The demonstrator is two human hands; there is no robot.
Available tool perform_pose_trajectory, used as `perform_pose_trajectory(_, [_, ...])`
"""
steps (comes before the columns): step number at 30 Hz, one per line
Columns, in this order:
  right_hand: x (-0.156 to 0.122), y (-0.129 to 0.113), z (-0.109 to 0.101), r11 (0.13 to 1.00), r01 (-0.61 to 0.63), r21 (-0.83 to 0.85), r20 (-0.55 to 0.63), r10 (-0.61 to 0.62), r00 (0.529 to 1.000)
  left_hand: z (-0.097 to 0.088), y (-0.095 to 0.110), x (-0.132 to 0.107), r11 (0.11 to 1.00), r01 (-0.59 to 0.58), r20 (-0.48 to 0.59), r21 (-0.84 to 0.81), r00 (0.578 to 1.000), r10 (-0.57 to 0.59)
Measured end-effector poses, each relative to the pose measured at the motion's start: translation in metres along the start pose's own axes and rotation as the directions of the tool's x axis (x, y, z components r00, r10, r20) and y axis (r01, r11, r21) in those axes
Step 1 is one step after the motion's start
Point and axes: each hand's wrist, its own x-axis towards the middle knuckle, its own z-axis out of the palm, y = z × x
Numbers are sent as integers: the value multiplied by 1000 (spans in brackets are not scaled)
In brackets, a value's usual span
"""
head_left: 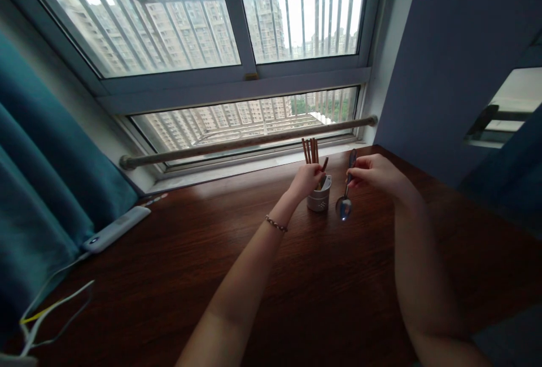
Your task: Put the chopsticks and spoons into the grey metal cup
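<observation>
A light utensil holder with small holes in its wall stands upright on the brown table. Several wooden chopsticks rise from it, along with a pale handle that has a hole near its end. My left hand is closed at the holder's mouth around a brown stick, whose tip shows above the fingers; its lower part is hidden. Just right of the holder, my right hand pinches a metal spoon by its dark handle, the bowl hanging downward.
The wooden table reaches to the window sill, where a horizontal rail crosses in front of the glass. At the left, a white power strip lies beside a teal curtain, with cables nearer me. A wall stands at the right.
</observation>
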Motion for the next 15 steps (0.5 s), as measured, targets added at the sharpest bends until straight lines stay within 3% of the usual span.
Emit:
perform_pose_trajectory(8, [-1, -3, 4, 993, 54, 105, -32, -51, 998, 8, -17, -8, 995, 21, 28, -98, 999, -18])
perform_pose_trajectory(11, [2, -4, 8, 976, 165, 142, -142, -145, 979, 1, -22, -20, 983, 14, -70, -184, 997, -28])
perform_pose_trajectory(15, [19, 5, 21, 935, 332, 121, -353, -272, 895, -12, -26, -45, 958, 1, -212, -286, 975, -64])
